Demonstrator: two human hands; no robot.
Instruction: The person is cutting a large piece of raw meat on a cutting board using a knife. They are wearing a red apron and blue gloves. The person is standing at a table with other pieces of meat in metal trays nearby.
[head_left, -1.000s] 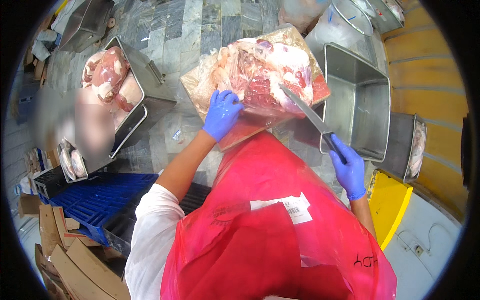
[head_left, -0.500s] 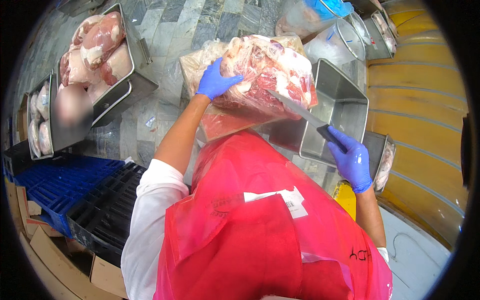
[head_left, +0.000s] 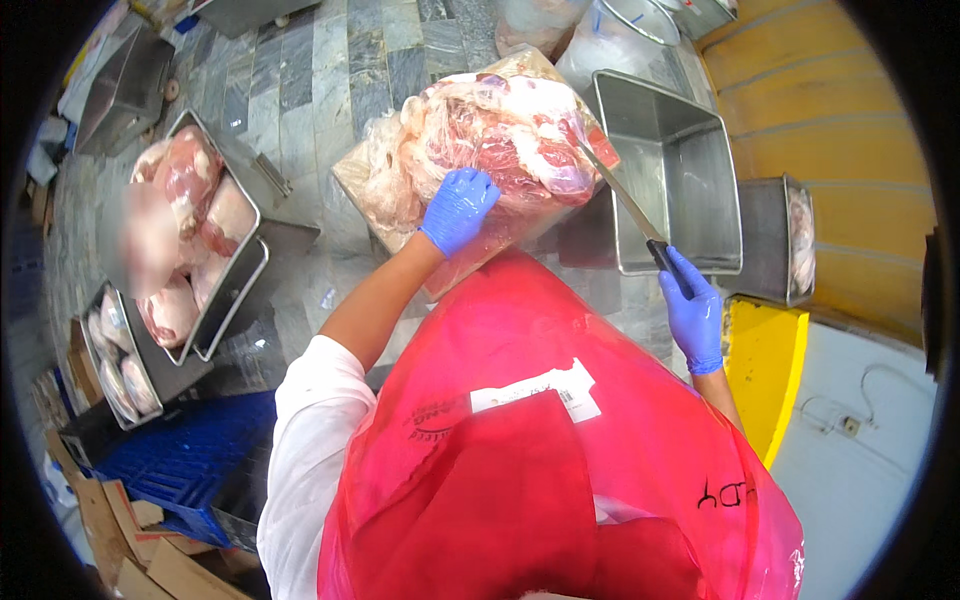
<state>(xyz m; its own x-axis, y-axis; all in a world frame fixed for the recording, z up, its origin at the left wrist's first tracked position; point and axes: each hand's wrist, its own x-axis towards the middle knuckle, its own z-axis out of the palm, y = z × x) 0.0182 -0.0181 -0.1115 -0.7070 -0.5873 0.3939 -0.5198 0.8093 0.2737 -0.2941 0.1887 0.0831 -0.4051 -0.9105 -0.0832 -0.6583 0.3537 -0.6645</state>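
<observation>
The right grip (head_left: pixel 695 315), wearing a blue glove, is clasping a knife (head_left: pixel 632 211) by its black handle, and the blade is slanting forward and to the left of that grip. The tip is reaching the right end of a big piece of meat (head_left: pixel 500 140), though I cannot tell whether it is touching. This meat is lying just beyond the left grip (head_left: pixel 460 212), on a board (head_left: pixel 440 279) that is sloping away under it, and clear film is clinging to parts of both. The left grip, also gloved in blue, is curling its fingers at the near edge of the meat; whether it is pinching the film I cannot tell.

Ahead of the right grip, a metal tub (head_left: pixel 690 190) is standing with its inside showing, just beside the board. To the right of that grip, a smaller tub (head_left: pixel 765 240) is holding wrapped goods, and a yellow panel (head_left: pixel 765 370) is standing lower down. Well to the left of the left grip, another tub (head_left: pixel 238 165) is holding thick cuts (head_left: pixel 190 175). A red apron (head_left: pixel 560 320) is hanging between the two grips, nearer the body
</observation>
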